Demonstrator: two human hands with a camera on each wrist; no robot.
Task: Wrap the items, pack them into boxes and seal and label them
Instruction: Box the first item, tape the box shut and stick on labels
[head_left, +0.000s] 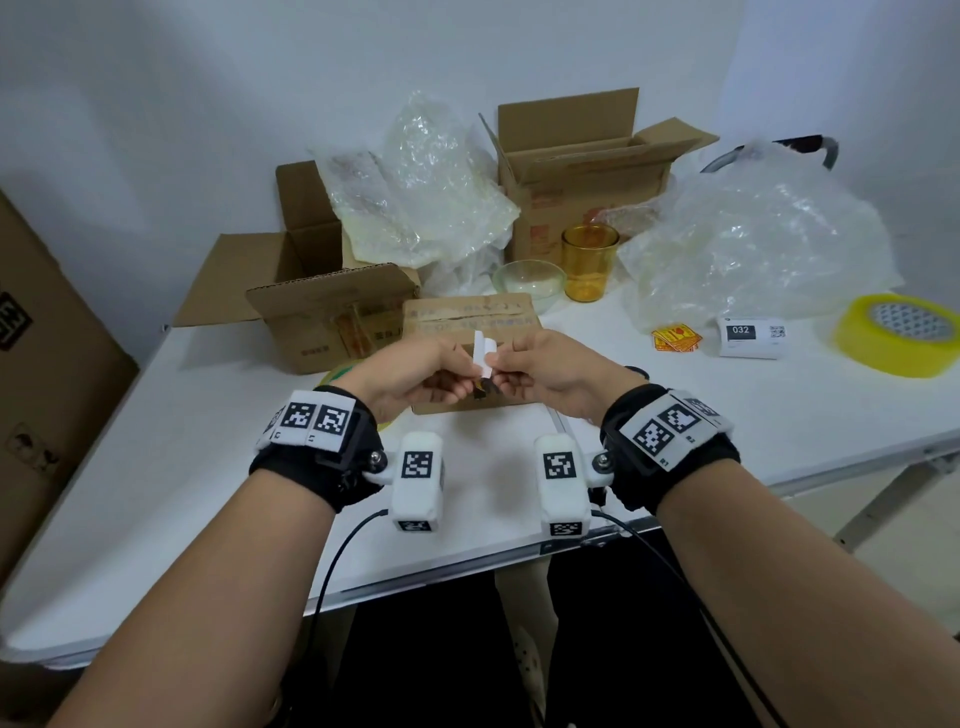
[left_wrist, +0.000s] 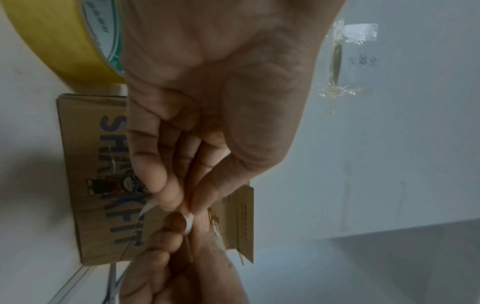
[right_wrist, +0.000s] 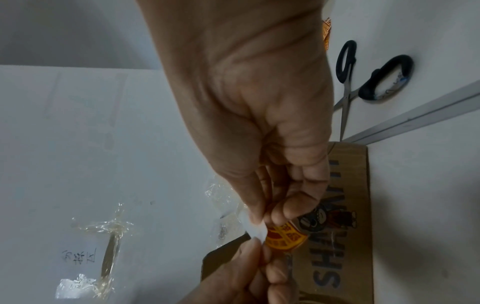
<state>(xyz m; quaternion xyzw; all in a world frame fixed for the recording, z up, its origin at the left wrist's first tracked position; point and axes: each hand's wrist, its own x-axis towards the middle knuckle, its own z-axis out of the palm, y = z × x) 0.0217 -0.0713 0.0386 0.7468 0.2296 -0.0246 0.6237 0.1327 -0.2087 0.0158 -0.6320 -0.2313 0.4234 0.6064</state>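
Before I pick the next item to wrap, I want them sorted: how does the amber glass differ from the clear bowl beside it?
The amber glass tumbler is tinted orange, tall and straight-walled; the clear glass bowl is colourless, low and wide with curved sides. The tumbler stands farther right. Both sit upright, unwrapped, on the white table.

My head camera looks forward and down over both my forearms at the white table and the wall behind it. Each wrist camera sits very close under a palm, looking along my fingers. All three views share my left hand, my right hand and the closed cardboard box beneath them.
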